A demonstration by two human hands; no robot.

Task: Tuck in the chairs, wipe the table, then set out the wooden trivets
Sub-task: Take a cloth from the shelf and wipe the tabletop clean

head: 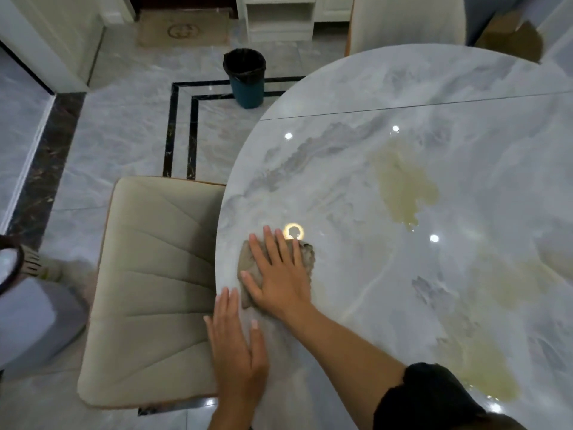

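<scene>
A round grey marble table (pixel 387 169) fills the right of the view. My right hand (pixel 279 274) lies flat, fingers spread, pressing a brownish-grey cloth (pixel 307 254) onto the table near its left edge. My left hand (pixel 237 352) rests flat and open on the table's rim just in front of the cloth. A beige padded chair (pixel 148 290) stands at the left, its seat partly under the table edge. A second beige chair (pixel 406 23) shows at the far side. Yellowish stains (pixel 403 184) mark the tabletop. No trivets are in view.
A dark teal bin with a black liner (pixel 246 79) stands on the tiled floor beyond the table. A white cabinet (pixel 279 17) and a doormat (pixel 183 29) are at the back. A pale grey object (pixel 28 318) sits at the left edge.
</scene>
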